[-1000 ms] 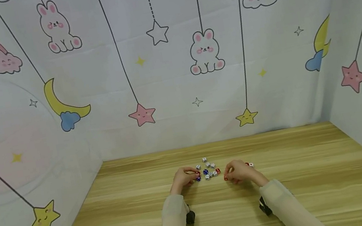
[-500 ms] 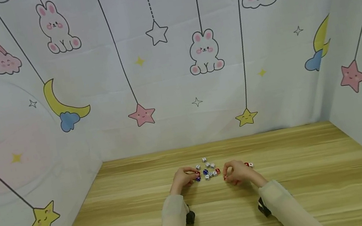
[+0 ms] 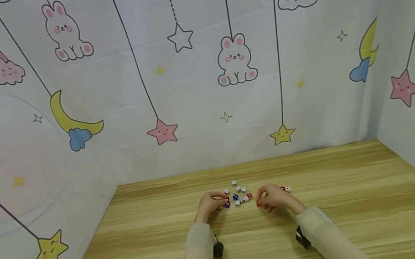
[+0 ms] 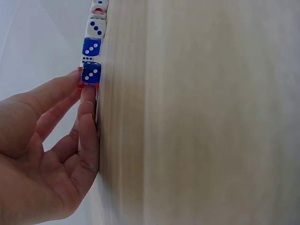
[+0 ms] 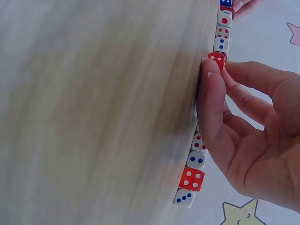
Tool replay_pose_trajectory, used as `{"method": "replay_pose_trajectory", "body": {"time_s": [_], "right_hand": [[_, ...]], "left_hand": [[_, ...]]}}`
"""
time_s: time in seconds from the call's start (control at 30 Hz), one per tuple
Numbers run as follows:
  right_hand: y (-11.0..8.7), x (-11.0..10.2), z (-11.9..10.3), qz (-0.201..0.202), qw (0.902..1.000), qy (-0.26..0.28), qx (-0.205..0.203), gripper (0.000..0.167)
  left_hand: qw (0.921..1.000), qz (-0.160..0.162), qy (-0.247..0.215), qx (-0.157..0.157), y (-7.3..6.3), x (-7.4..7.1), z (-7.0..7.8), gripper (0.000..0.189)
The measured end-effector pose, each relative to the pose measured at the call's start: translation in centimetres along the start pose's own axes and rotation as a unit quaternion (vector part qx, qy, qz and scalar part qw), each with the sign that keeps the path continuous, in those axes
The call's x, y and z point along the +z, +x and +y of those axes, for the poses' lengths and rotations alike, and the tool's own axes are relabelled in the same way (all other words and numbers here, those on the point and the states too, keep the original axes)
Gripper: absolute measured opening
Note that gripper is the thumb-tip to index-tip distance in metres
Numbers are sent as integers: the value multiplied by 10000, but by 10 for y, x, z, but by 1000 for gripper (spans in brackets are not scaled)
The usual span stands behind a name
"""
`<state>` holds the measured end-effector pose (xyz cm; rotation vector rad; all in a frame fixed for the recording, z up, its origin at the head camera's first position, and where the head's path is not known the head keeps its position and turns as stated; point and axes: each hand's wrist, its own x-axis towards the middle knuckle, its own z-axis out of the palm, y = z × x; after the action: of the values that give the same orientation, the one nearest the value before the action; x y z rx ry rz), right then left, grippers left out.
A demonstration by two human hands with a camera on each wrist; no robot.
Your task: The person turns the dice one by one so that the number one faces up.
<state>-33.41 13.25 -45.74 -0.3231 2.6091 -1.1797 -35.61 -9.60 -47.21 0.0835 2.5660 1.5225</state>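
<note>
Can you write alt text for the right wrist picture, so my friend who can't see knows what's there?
A person's right hand pinches a red cube-shaped die with white dots. White cube-shaped dice with red or blue dots show above and below it, and a blurry, pale brown wooden tabletop fills the left side.

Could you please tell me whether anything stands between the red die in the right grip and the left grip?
Yes: several white dice lie on the table, in the straight path from the red die in the right grip to the left grip. Nothing visible separates the right grip from its die.
</note>
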Motion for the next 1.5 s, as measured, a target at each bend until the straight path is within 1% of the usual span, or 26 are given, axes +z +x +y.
{"method": "replay_pose_trajectory", "body": {"time_s": [0.2, 0.33, 0.47, 0.6, 0.73, 0.87, 0.97, 1.07, 1.17, 1.3, 1.5], "right_hand": [[-1, 1, 1, -20, 10000, -47, -2, 7], [-1, 2, -1, 88, 9999, -69, 62, 11], [-1, 4, -3, 170, 9997, -150, 107, 10], [-2, 2, -1, 164, 9997, -154, 9, 8], [-5, -10, 6, 166, 9998, -77, -118, 8], [-10, -30, 17, 263, 9995, -24, -182, 8], [-13, -45, 27, 269, 9995, -8, -154, 10], [-17, -60, 36, 191, 9997, 0, -149, 12], [-20, -71, 44, 237, 9997, -29, -81, 12], [-22, -78, 52, 399, 9992, -71, 45, 12], [-22, -78, 58, 471, 9987, -170, 53, 13]], "left_hand": [[10000, 16, -19, 29, -1, 0, 0, 20], [10000, 7, -16, 57, 0, 0, 0, 20], [10000, 7, -25, 30, -2, 0, 0, 20], [10000, -13, -44, 7, -3, 0, 2, 20], [9999, -35, -101, -16, -4, 0, 3, 20], [9999, -38, -124, -13, -3, 0, 3, 20], [9999, -28, -114, -17, -2, 0, 3, 20], [10000, -26, -90, -26, -2, 0, 3, 20], [10000, -39, -80, -20, -2, 0, 2, 20], [10000, -41, -90, -7, -2, -1, 1, 20], [9999, -39, -105, 15, -1, 0, 2, 21]]}}
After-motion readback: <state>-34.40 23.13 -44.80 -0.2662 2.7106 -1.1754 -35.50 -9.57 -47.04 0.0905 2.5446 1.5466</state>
